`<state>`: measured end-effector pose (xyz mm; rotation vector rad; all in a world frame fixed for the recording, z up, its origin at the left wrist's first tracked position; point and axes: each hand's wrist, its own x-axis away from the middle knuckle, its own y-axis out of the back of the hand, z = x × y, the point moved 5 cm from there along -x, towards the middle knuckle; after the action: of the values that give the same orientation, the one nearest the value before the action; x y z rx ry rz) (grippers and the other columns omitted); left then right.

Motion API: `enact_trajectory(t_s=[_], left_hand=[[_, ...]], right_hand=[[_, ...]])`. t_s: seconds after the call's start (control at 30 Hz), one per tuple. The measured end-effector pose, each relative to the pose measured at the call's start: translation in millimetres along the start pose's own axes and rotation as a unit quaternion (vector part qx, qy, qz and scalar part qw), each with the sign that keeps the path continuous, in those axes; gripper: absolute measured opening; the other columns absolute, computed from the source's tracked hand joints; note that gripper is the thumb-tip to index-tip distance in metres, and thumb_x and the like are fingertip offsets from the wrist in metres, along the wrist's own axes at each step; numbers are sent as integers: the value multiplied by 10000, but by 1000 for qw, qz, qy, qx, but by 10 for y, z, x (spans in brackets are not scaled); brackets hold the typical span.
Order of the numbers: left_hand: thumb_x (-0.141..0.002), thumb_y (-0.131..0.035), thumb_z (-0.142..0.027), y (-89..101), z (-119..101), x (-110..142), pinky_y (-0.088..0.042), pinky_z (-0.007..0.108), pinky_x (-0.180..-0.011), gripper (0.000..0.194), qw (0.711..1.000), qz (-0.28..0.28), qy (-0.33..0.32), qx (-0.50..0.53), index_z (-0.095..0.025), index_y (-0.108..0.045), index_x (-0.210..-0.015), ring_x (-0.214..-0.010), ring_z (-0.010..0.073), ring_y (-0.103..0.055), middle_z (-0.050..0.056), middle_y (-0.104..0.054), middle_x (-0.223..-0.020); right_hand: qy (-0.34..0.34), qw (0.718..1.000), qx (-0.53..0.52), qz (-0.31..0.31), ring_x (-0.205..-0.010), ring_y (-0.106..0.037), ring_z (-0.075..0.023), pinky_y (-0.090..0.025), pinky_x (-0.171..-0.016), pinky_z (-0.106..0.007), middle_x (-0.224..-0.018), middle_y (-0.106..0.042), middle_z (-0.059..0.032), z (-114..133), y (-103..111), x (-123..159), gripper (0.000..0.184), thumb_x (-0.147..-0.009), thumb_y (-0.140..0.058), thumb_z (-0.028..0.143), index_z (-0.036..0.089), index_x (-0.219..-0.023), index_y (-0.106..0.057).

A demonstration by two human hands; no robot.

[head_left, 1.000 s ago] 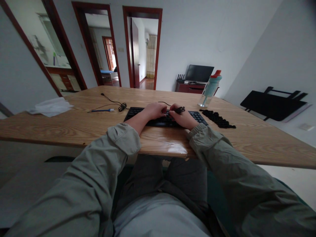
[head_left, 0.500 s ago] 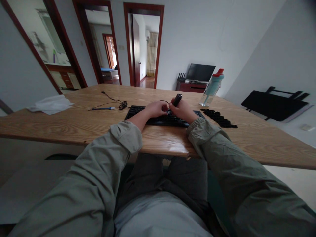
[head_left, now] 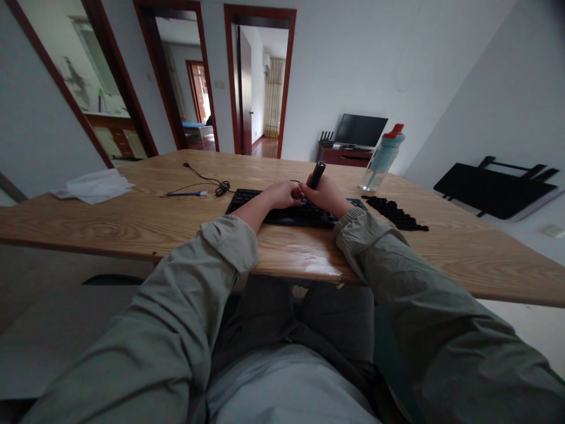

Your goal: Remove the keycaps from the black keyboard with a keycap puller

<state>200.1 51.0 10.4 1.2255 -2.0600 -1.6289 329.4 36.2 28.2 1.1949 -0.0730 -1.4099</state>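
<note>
The keyboard (head_left: pixel 298 219) lies on the counter (head_left: pixel 176 227) near its front edge, square to the person, presumably so both forearms can rest close by. The right hand (head_left: pixel 326 191) is closed around a black-handled tool (head_left: pixel 317 174), held nearly upright, which seems to direct its hidden tip down among the keys. The left hand (head_left: pixel 282 195) curls over the keyboard beside it, perhaps to steady; whether its fingers pinch anything I cannot tell. Small black pieces (head_left: pixel 394 213) lie grouped just right of the keyboard, probably for easy reach, while a blue brush (head_left: pixel 188 194) lies off left.
</note>
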Motion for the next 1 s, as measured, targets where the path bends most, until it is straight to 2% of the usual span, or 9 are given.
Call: enact_trajectory(t_s=[0.1,0.23,0.4,0.5,0.6,0.73,0.8,0.87,1.0], left_hand=[[-798,-648,-224,-12,-13,4,-458,277,-783,217,1000,11,-9,-4,-147,-738,-980,-827,177,-646,60,-740,-930],[-798,-630,-204,-24,0,-11,-456,279,-737,219,1000,20,-3,5,-145,-744,-976,-778,168,-631,54,-731,-888],[-798,-610,-180,-19,-37,-8,-455,283,-743,216,999,32,-9,12,-134,-746,-959,-754,160,-613,50,-718,-850],[-792,-619,-171,-8,-52,2,-460,279,-764,199,999,22,-2,24,-126,-738,-944,-774,158,-615,51,-716,-874],[-792,-615,-162,-20,-47,5,-465,276,-774,200,999,17,-3,30,-122,-726,-953,-795,159,-620,51,-718,-902],[-800,-607,-199,-41,-6,-8,-473,284,-785,218,1000,4,-10,22,-131,-723,-972,-818,173,-629,63,-723,-925],[-807,-605,-238,-52,15,-8,-476,293,-786,216,1000,10,-3,12,-139,-737,-947,-814,186,-635,67,-726,-898],[-810,-605,-270,-60,24,2,-476,296,-785,222,1000,21,7,11,-152,-748,-933,-813,196,-640,64,-730,-882],[-780,-646,-314,-33,39,31,-472,285,-792,234,999,0,40,1,-191,-754,-948,-856,208,-649,47,-741,-884]], right_hand=[[-26,999,-35,-19,-557,-453,-126,-307,-527,-266,-582,-548,-10,-60,-38,-21,275,-820,-596,359,180,-623,-530],[-36,996,-73,-24,-564,-454,-127,-336,-548,-268,-596,-542,-13,-115,-97,-16,351,-828,-588,458,176,-624,-541],[-31,998,-34,-38,-556,-452,-137,-335,-548,-280,-595,-551,-23,-161,-162,-57,434,-866,-506,551,187,-631,-527],[-29,998,-20,-61,-561,-459,-144,-342,-553,-286,-600,-556,-28,-182,-189,-59,406,-873,-497,513,192,-625,-516],[-26,998,-38,-51,-589,-489,-153,-367,-570,-289,-633,-580,-30,-194,-209,-21,344,-844,-542,473,186,-652,-541],[-33,994,-86,-60,-637,-520,-152,-406,-608,-283,-671,-591,-18,-187,-177,-15,344,-785,-611,510,177,-706,-571],[-62,983,-150,-91,-639,-519,-141,-420,-610,-271,-667,-574,-9,-187,-169,-54,372,-779,-607,542,179,-713,-562],[-111,958,-234,-121,-608,-507,-127,-423,-580,-256,-649,-552,-1,-192,-207,-91,386,-790,-581,560,184,-713,-543],[-200,909,-341,-134,-520,-468,-110,-401,-486,-239,-600,-501,16,-161,-396,-105,371,-776,-590,550,203,-691,-493]])
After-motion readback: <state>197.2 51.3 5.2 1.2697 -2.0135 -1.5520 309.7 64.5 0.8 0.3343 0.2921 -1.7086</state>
